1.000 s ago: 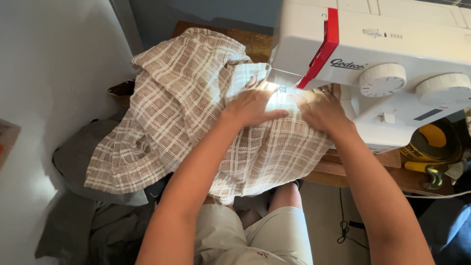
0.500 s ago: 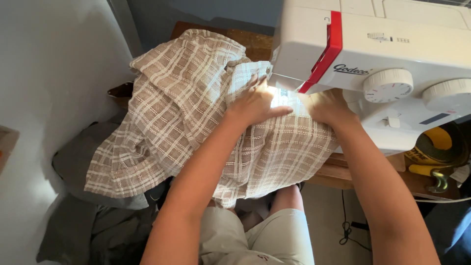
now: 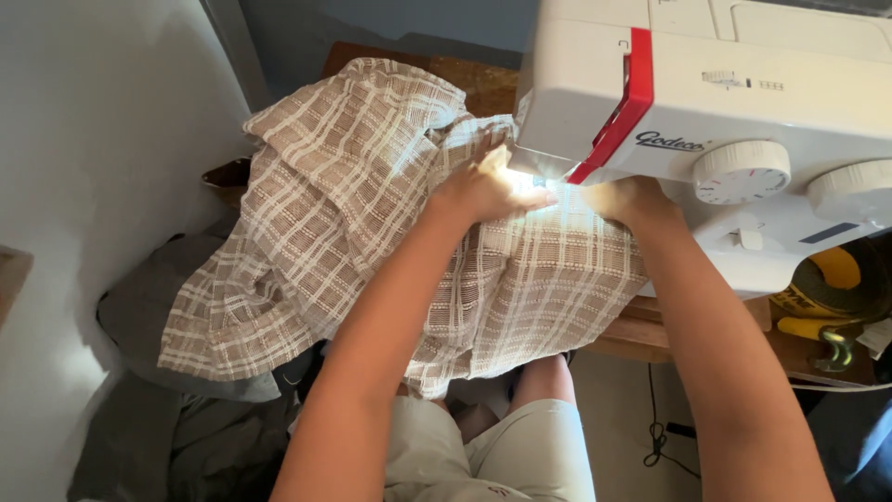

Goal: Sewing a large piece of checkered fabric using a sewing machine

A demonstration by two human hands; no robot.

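Hands flat: left hand [image 3: 483,191] and right hand [image 3: 627,200] press checked cloth [image 3: 372,242] taut under the sewing machine [image 3: 706,121], gripping nothing.

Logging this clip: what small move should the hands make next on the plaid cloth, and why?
Probably ease the plaid cloth a little further under the sewing machine: the left hand and right hand both press it flat beside the lit needle area.
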